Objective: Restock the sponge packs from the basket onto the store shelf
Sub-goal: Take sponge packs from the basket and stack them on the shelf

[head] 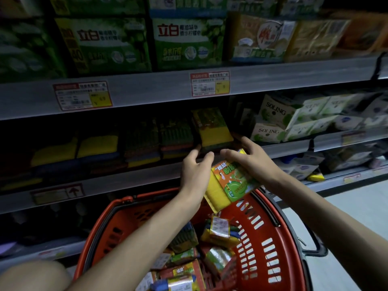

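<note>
A sponge pack [230, 182] with a yellow side and an orange-green label hangs tilted above the red basket [273, 244], just in front of the shelf edge [136, 180]. My right hand [251, 159] grips it from above, fingers spread over its top end. My left hand [196, 166] is beside it on the left, fingers straight, their tips touching the bottom front of a shelved sponge pack [213, 131] that stands at the right end of a dim row of stacked sponges. Several more sponge packs [220, 231] lie loose in the basket.
Green detergent boxes [186, 42] fill the shelf above, behind price tags [210, 84]. White Soling packs [273, 120] stand right of the sponge row. Lower shelves hold more goods, with a yellow item [315, 177] at the right. Pale floor [357, 217] lies to the right of the basket.
</note>
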